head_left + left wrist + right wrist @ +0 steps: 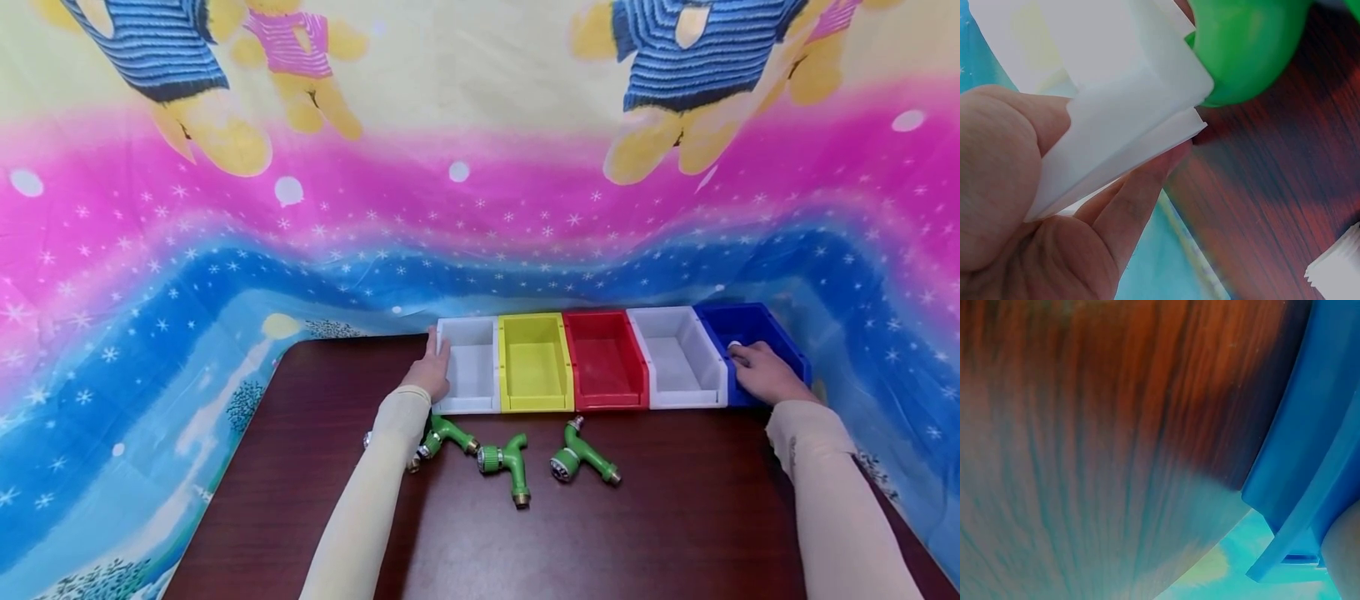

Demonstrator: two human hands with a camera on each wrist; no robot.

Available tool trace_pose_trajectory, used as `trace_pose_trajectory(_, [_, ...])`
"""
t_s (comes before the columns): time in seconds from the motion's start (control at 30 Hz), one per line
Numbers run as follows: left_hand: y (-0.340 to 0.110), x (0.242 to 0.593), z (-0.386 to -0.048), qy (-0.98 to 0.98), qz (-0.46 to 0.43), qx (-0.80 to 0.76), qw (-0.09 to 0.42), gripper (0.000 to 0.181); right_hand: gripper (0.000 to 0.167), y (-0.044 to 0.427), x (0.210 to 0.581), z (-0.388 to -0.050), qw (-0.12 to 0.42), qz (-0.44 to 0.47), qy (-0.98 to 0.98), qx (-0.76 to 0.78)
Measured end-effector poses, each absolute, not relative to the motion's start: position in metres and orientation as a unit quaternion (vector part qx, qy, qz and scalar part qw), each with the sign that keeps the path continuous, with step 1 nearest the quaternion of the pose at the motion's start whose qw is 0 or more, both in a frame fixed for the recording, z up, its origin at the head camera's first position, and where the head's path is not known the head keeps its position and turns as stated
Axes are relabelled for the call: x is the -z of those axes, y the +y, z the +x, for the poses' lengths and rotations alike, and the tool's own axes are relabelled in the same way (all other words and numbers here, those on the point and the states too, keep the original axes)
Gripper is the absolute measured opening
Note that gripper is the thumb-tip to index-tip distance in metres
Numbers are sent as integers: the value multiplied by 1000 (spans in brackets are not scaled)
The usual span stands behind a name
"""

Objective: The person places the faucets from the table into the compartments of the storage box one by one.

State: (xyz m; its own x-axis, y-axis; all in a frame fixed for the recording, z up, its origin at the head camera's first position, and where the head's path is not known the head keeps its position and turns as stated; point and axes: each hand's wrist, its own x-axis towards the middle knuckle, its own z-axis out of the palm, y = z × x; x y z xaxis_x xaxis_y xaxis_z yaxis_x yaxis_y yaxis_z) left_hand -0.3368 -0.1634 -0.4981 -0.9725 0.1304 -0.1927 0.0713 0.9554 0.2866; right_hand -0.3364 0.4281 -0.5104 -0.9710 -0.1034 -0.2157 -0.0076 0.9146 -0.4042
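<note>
The long row of open plastic boxes [606, 367], white, yellow, red, white and blue, goes from left to right along the back of the dark brown surface [675, 500], with a hand at each end. The left hand [429, 375] pinches the side of the white box [472, 367] at the left end, thumb and fingers on either side, while the right hand [772, 377] is over the blue box [750, 322], its grip hard to tell. Green taps [517, 462] lie in front, nearer the left hand.

No readable text or labels
</note>
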Motion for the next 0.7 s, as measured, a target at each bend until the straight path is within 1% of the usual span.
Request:
trace_pose_trajectory(0.33, [-164, 494, -333, 982, 42, -142, 116, 82, 74, 428, 512, -340, 109, -37, 976, 186])
trace_pose_trajectory(0.5, [-163, 490, -329, 982, 45, -142, 113, 81, 73, 428, 513, -340, 112, -34, 978, 174])
trace_pose_trajectory(0.6, [-161, 488, -327, 982, 47, -145, 108, 80, 78, 428, 514, -341, 119, -22, 977, 177])
trace_pose_trajectory(0.7, [-160, 490, -328, 982, 50, -148, 104, 80, 77, 428, 516, -341, 109, -14, 976, 190])
